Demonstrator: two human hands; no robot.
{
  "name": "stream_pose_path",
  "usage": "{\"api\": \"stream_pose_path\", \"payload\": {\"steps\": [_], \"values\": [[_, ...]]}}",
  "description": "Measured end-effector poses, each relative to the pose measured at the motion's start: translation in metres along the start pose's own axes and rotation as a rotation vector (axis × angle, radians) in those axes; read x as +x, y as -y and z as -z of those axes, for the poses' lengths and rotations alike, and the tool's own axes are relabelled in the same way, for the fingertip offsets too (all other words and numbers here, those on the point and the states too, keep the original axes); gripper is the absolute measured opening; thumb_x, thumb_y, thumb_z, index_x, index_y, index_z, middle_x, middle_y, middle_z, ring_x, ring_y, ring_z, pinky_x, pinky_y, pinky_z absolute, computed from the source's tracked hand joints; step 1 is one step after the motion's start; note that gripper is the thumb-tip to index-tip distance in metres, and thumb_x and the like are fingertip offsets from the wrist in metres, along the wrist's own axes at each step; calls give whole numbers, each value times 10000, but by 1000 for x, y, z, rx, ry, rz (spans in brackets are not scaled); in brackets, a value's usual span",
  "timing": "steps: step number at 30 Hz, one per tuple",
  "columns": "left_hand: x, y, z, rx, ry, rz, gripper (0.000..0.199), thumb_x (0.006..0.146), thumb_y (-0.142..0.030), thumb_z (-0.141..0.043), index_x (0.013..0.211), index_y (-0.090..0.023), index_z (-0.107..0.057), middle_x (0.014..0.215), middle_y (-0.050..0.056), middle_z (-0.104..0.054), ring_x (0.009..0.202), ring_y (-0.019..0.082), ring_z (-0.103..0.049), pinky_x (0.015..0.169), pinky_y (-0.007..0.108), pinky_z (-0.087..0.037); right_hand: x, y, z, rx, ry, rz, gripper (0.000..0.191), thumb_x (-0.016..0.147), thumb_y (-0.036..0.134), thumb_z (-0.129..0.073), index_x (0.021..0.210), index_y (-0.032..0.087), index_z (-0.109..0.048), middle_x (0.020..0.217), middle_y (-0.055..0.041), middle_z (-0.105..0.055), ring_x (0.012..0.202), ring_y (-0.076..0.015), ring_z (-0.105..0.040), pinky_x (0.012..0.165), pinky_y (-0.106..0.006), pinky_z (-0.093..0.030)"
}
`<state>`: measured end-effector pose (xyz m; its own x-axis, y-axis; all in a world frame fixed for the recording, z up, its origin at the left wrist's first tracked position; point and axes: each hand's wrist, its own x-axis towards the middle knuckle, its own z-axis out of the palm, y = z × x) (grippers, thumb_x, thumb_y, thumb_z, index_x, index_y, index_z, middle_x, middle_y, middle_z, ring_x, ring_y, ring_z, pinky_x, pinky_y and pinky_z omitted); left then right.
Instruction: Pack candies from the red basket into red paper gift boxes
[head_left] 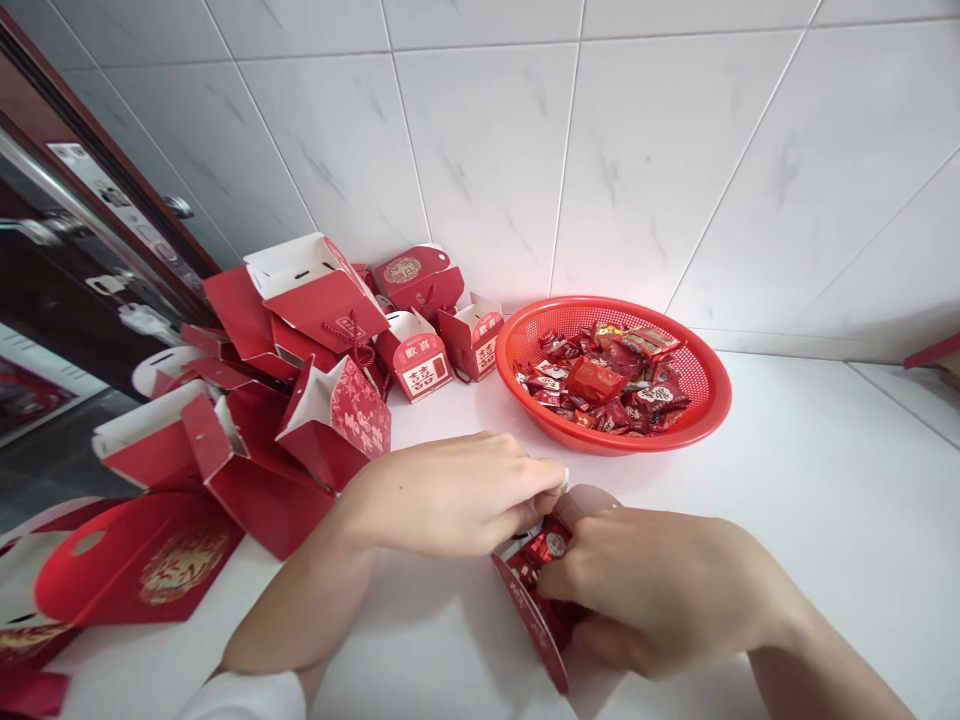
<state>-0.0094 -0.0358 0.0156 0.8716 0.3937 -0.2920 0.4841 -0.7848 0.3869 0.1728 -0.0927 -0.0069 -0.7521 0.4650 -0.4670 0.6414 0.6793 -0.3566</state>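
In front of the basket [711, 392], the box [531, 622] is best steadied by the left hand [457, 497] — sweets [553, 543] settled gently by the right hand [675, 590] — both hands' fingers curled, any pinch hidden.

Beyond the grip, a wall of large pale tiles [480, 150] with faint grey veining and light joints rises behind a smooth white tabletop [795, 480]. Far to the left of the grip stands a dark reddish door frame [90, 120] with metal fittings and hanging keys [142, 318]; grey flooring [45, 450] shows below. Soft, pale light falls evenly.
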Motion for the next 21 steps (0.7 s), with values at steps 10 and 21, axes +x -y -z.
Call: {"api": "stream_pose_path", "payload": {"steps": [10, 21], "values": [[0, 4, 1, 10, -20, 36, 156, 974, -144, -461, 843, -217, -502, 722, -24, -626, 662, 155, -578, 607, 280, -357, 14, -5, -4, -61, 9, -19, 121, 855, 141, -631, 831, 159, -747, 752, -68, -726, 768, -210, -602, 751, -315, -373], [3, 8, 2, -17, -34, 10, 165, 941, -101, -467, 830, -218, -502, 769, -30, -646, 702, 146, -589, 626, 273, -358, 22, -3, -8, -62, 74, 76, 215, 908, 185, -613, 726, 154, -723, 712, -30, -719, 540, -134, -474, 631, -304, -360]]}}
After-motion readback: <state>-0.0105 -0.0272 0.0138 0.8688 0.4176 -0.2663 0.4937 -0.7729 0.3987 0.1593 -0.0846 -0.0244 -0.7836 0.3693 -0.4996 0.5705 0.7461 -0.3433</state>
